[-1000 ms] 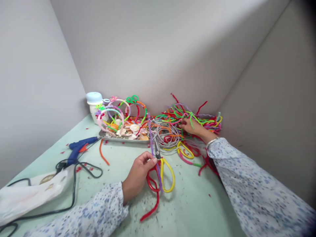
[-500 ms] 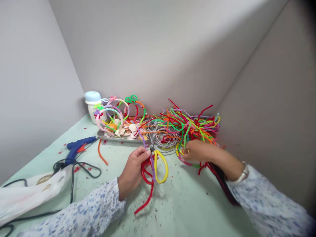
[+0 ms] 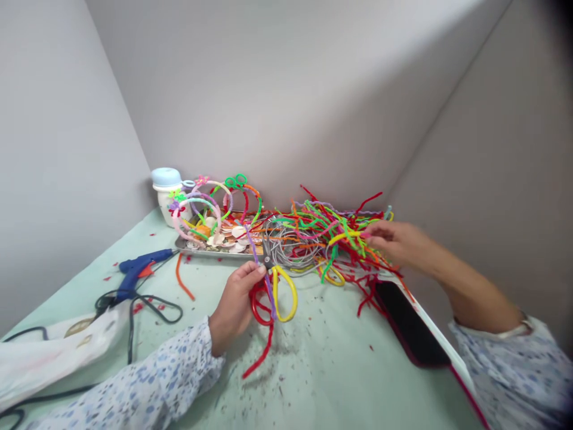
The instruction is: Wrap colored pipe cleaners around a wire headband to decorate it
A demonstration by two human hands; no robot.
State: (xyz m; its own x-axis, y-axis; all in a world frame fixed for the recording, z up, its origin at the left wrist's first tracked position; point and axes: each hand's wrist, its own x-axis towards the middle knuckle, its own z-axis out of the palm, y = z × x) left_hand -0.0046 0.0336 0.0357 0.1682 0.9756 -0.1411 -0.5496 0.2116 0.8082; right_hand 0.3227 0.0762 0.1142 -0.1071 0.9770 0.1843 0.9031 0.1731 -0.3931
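Note:
My left hand (image 3: 235, 304) pinches a purple pipe cleaner (image 3: 251, 246) between thumb and fingertips. Right beside it are scissors (image 3: 285, 295) with one red and one yellow handle loop, blades pointing away; whether the fingers also touch them I cannot tell. A red pipe cleaner (image 3: 259, 363) trails below the handles. On the right, my right hand (image 3: 396, 242) is closed at the edge of a tangled pile of coloured pipe cleaners (image 3: 313, 218). A yellow-and-pink pipe cleaner (image 3: 347, 237) runs from its fingertips across the pile.
A metal tray (image 3: 215, 254) holds discs and scraps, with decorated headbands (image 3: 197, 206) above it. Nearby are a white bottle (image 3: 166, 194), grey wire coil (image 3: 290, 248), blue glue gun (image 3: 134, 273) with cord, orange pipe cleaner (image 3: 182, 278), plastic bag (image 3: 67, 340) and black phone (image 3: 414, 325).
My right hand has moved up and right from the pile's near edge, and a yellow-and-pink pipe cleaner now shows at its fingers. The phone is uncovered. My left hand keeps its pinch.

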